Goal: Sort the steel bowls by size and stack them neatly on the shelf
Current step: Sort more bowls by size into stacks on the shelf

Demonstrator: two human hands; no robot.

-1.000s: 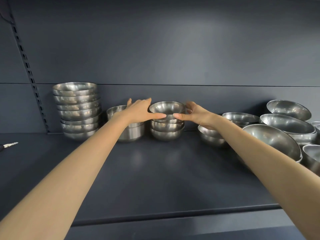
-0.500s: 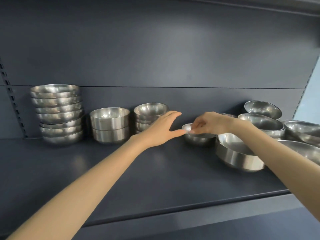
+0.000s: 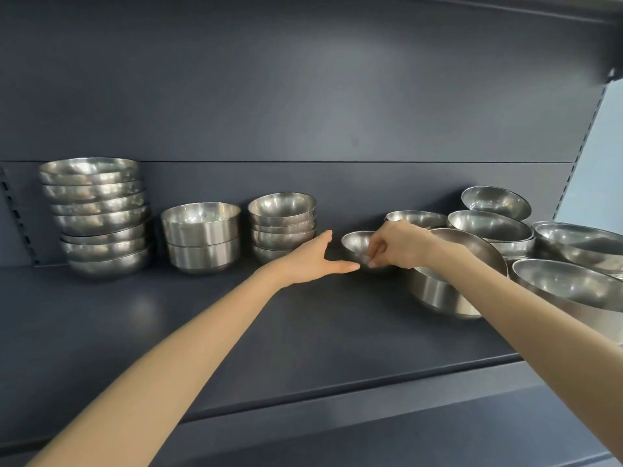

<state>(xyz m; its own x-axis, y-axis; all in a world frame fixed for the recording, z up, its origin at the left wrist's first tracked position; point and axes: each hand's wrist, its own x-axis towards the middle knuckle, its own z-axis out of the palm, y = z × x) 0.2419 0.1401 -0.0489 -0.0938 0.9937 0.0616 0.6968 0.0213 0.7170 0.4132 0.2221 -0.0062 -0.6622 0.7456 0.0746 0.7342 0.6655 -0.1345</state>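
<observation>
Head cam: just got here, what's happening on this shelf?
A person is sorting steel bowls on a dark shelf. Their right grip pinches the rim of a small bowl near the middle. The left grip is open, fingers straight, thumb reaching toward that bowl's left side. Three stacks stand on the left: a tall stack of wide bowls, a pair of deep bowls and a small-bowl stack. A loose cluster of bigger bowls sits unsorted on the right.
</observation>
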